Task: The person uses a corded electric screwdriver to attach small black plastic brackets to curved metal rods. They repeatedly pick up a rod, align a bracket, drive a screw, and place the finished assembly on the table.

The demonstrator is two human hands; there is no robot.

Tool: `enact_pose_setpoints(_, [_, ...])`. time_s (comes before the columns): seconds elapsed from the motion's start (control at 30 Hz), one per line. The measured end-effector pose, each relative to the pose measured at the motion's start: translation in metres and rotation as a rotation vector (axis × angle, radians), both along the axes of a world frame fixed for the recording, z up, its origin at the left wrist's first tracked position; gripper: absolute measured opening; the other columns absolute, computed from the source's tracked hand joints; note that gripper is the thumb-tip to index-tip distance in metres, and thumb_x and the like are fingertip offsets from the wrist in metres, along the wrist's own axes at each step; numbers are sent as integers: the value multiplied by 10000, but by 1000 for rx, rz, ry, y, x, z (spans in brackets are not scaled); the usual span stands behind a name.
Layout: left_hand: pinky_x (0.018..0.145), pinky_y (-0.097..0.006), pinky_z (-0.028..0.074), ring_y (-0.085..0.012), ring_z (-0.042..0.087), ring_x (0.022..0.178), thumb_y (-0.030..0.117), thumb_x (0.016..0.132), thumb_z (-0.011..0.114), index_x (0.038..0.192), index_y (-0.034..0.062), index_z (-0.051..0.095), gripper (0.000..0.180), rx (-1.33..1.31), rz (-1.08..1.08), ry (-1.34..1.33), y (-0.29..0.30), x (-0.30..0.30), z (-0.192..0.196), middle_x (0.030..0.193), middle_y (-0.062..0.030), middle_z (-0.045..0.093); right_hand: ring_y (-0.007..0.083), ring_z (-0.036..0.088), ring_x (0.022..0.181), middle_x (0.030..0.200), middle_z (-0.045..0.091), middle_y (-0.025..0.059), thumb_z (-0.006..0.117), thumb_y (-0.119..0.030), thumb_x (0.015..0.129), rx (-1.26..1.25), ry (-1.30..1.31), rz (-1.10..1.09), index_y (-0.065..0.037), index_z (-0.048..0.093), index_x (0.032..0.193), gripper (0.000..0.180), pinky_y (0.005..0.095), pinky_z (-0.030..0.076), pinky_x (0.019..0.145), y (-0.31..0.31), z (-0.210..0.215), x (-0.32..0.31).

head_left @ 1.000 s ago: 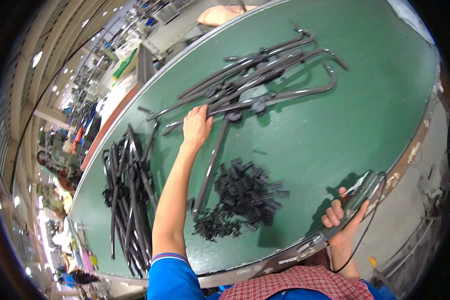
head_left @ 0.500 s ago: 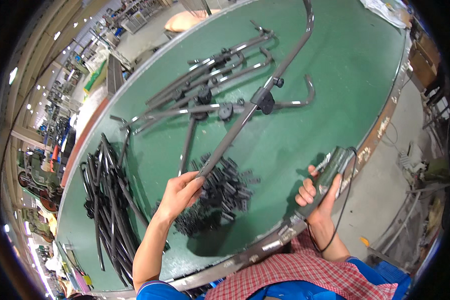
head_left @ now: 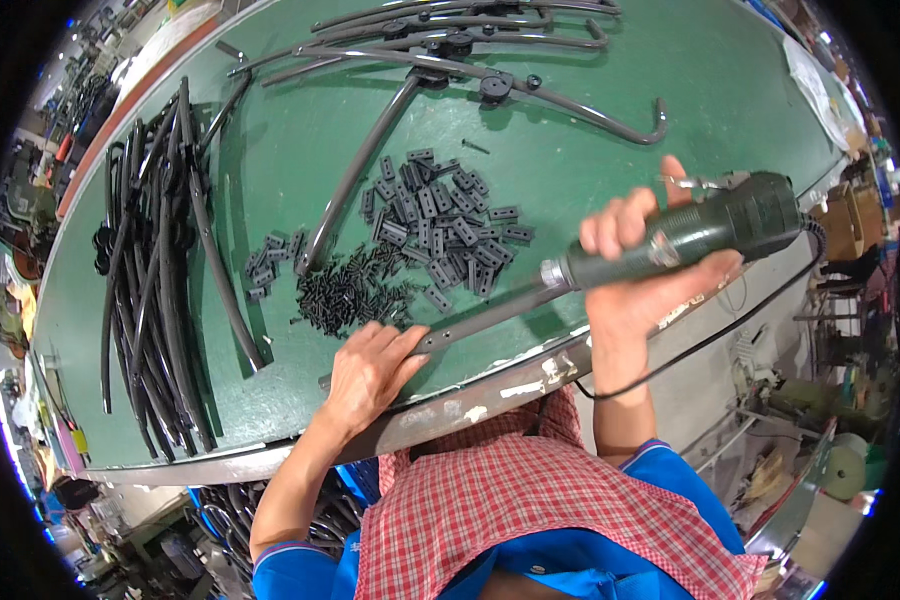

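My left hand (head_left: 372,368) is closed around a dark grey metal tube (head_left: 485,318) at the table's near edge. Two small holes show in the tube beside my fingers. In my right hand (head_left: 642,262) is a dark green electric screwdriver (head_left: 705,232), its nose pointing left. That nose overlaps the far part of the tube; whether they touch I cannot tell. Just beyond my left hand lies a heap of small black screws (head_left: 355,290). A pile of dark grey rectangular blocks with holes (head_left: 445,215) adjoins it, and one longer screw (head_left: 475,146) lies apart.
Bent tubes with black knobs (head_left: 495,88) lie across the far side of the green table (head_left: 610,160). A bundle of dark tubes (head_left: 175,270) covers the left side. From the screwdriver a black cable (head_left: 710,335) loops down past my right forearm. White plastic (head_left: 815,90) lies at the far right.
The tube in my left hand has swung from pointing far away to lying low along the near edge. My right hand has raised the screwdriver and turned its nose left. The view has shifted nearer.
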State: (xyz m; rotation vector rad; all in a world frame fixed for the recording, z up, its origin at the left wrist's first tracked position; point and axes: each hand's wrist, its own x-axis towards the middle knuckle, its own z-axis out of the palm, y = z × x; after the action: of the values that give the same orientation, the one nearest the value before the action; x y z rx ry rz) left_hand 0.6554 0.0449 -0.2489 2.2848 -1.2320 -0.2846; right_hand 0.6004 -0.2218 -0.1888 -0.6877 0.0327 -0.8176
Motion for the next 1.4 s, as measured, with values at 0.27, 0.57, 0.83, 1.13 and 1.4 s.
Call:
enact_pose_setpoints(0.27, [731, -363, 457, -247, 538, 801, 218, 786, 691, 1093, 92, 644, 335, -83, 24, -31, -1, 1, -11, 868, -52, 561, 167, 485, 602, 705, 468, 33, 378, -841, 774, -220, 204, 78, -54, 385, 1340, 970, 349, 431, 582, 64, -31, 52])
enact_pose_setpoints(0.57, [741, -361, 471, -249, 555, 828, 219, 797, 689, 1054, 66, 652, 301, -109, 33, 53, 4, 3, -12, 877, -68, 582, 173, 490, 624, 726, 470, 30, 473, -817, 753, -535, 323, 18, -37, 345, 1333, 981, 354, 446, 599, 95, -47, 66])
enact_pose_setpoints(0.83, [829, -371, 464, -276, 564, 959, 154, 759, 719, 1050, 37, 675, 317, -405, 345, 174, 5, 6, -12, 1018, -111, 627, 155, 449, 561, 681, 454, 15, 412, -870, 722, -103, 174, 107, -66, 414, 1317, 1000, 324, 383, 554, 97, -11, 44])
enact_pose_setpoints(1.13, [867, -375, 458, -272, 563, 960, 89, 752, 717, 950, 47, 717, 202, -474, 209, 216, 9, 6, -21, 970, -85, 665, 164, 459, 580, 682, 443, 27, 469, -811, 760, -67, 78, 183, -44, 391, 1318, 953, 334, 401, 574, 99, -7, 31])
enact_pose_setpoints(1.4, [860, -376, 463, -263, 574, 951, 80, 753, 715, 937, 34, 710, 190, -488, 193, 247, 10, 7, -21, 984, -83, 667, 185, 455, 584, 684, 442, 37, 506, -793, 756, -96, 37, 186, -49, 369, 1325, 947, 353, 400, 572, 98, -7, 28])
